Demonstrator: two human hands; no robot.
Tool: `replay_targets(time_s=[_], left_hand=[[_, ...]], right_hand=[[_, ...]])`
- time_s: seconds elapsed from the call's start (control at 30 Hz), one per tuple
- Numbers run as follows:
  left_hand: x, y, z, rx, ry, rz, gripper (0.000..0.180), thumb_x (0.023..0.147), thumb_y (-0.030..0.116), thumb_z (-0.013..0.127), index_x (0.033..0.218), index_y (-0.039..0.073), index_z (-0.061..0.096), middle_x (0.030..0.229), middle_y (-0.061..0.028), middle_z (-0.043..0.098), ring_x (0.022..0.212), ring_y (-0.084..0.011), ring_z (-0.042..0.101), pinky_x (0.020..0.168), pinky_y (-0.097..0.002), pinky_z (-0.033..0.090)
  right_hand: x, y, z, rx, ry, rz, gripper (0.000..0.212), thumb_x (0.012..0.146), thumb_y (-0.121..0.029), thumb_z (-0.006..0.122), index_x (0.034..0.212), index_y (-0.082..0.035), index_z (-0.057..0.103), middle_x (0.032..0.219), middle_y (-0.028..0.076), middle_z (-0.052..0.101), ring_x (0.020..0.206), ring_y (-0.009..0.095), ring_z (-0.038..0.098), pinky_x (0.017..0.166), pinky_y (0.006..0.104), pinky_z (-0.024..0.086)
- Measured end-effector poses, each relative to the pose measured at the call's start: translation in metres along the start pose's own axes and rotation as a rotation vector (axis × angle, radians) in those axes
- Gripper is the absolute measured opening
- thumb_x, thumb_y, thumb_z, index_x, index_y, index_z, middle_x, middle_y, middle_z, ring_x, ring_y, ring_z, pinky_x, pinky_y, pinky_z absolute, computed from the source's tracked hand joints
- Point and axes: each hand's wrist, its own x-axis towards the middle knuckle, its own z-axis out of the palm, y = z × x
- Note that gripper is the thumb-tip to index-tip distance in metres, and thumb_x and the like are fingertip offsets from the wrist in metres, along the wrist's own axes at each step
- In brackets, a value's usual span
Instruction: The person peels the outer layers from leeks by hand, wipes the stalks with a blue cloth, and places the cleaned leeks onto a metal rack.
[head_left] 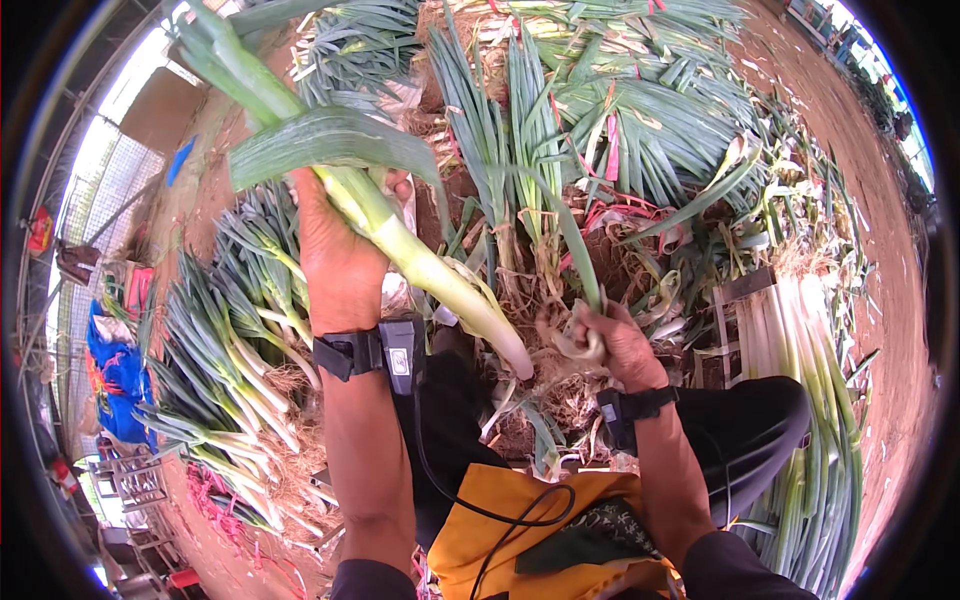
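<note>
One leek in the left hand, one leaf in the right

One thick leek [425, 265] slants across the view, from its green top at 11 o'clock to its pale butt just below the centre, pointing toward 5 o'clock. The left hand [343, 255] has its fingers wrapped around the stem, toward 10 o'clock. One broad leaf blade bends across above that hand. Toward 4 o'clock from the centre, the right hand [622, 345] holds its fingers narrow, pinching the pale base of a leaf [573, 235] whose green blade rises toward 12 o'clock. Both wrists wear a black strap; the left one [348, 356] carries a small box.

Below the hands lies a tangle of roots [575, 385]. Upright leeks [480, 135] stand at 12 o'clock, and a broad tied pile [645, 125] with red ties spreads at 1 o'clock. Loose leeks [225, 375] with roots lie between 8 and 9 o'clock. A row of white stems [795, 340] runs from 3 to 4 o'clock. At 6 o'clock is yellow cloth [490, 510]; a blue bag [118, 375] sits near 9.
</note>
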Motion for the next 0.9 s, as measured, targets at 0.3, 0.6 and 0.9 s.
replay_targets(time_s=[0.3, 0.6, 0.9], left_hand=[[0.003, -0.035, 0.015, -0.196, -0.244, -0.235, 0.058, 0.089, 0.056, 0.057, 0.132, 0.016, 0.051, 0.123, -0.0056, 0.059, 0.104, -0.0231, 0.057, 0.083, -0.0411, 0.050], [-0.005, -0.045, 0.030, -0.102, -0.162, -0.263, 0.065, 0.087, 0.065, 0.052, 0.131, 0.018, 0.052, 0.122, -0.0017, 0.059, 0.106, -0.0206, 0.055, 0.093, -0.0419, 0.045], [-0.007, -0.055, 0.026, -0.045, -0.133, -0.196, 0.060, 0.090, 0.061, 0.051, 0.120, 0.009, 0.054, 0.099, -0.0083, 0.060, 0.087, -0.0243, 0.057, 0.080, -0.0412, 0.051]], right_hand=[[-0.013, 0.009, 0.065, -0.590, -0.029, -0.353, 0.057, 0.081, -0.026, 0.079, 0.124, 0.001, 0.055, 0.119, 0.015, 0.057, 0.109, 0.018, 0.053, 0.096, 0.0333, 0.043], [-0.035, -0.003, 0.069, -0.237, -0.073, -0.363, 0.020, 0.089, -0.019, 0.070, 0.102, -0.003, 0.070, 0.078, -0.003, 0.064, 0.071, 0.005, 0.054, 0.066, 0.0242, 0.045], [-0.032, 0.013, 0.064, -0.341, 0.059, -0.523, 0.013, 0.088, -0.009, 0.065, 0.095, 0.001, 0.068, 0.068, 0.002, 0.061, 0.061, 0.007, 0.050, 0.056, 0.0281, 0.041]])
